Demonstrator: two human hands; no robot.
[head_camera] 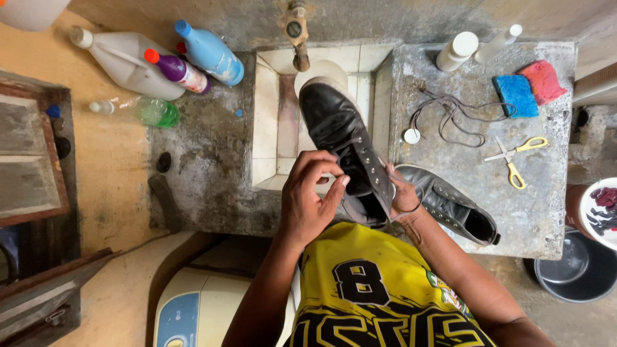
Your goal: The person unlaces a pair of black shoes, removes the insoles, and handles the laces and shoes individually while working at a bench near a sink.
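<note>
Left hand (pixel 308 199) at frame centre, grip narrow: thumb and fingertips pinched on a bit of lace at the eyelet row of the black shoe (pixel 344 151). Right hand (pixel 403 196) just right of it, mostly hidden behind the shoe's ankle; grip looks closed on the collar or a lace end, a thin dark loop around the wrist side, exact hold hard to tell. Shoe held up off the counter (pixel 212 160), over the small tiled sink (pixel 270 115); long axis runs from toe at upper centre, near the tap (pixel 297 32), down-right to the open collar at the hands. Lace point lies right at the left fingertips, so left hand is nearer the eyelets, right hand at the heel end. Second shoe (pixel 450 205), grey-black, lying on the counter just right of the right hand, opening facing lower right, laceless as far as visible. Further right on the counter: loose laces (pixel 450 112), small white cap (pixel 412 135), yellow-handled scissors (pixel 517 157), blue sponge (pixel 516 95) touching a red sponge (pixel 544 80), two white bottles (pixel 457 50) at the back. Upper left: white jug (pixel 128 61), purple bottle (pixel 177 69), blue bottle (pixel 209 51), green bottle (pixel 151 110) lying down. Lower right floor: dark bucket (pixel 572 270), contents not clear; a white tub (pixel 601 212) holding dark cloth.
</note>
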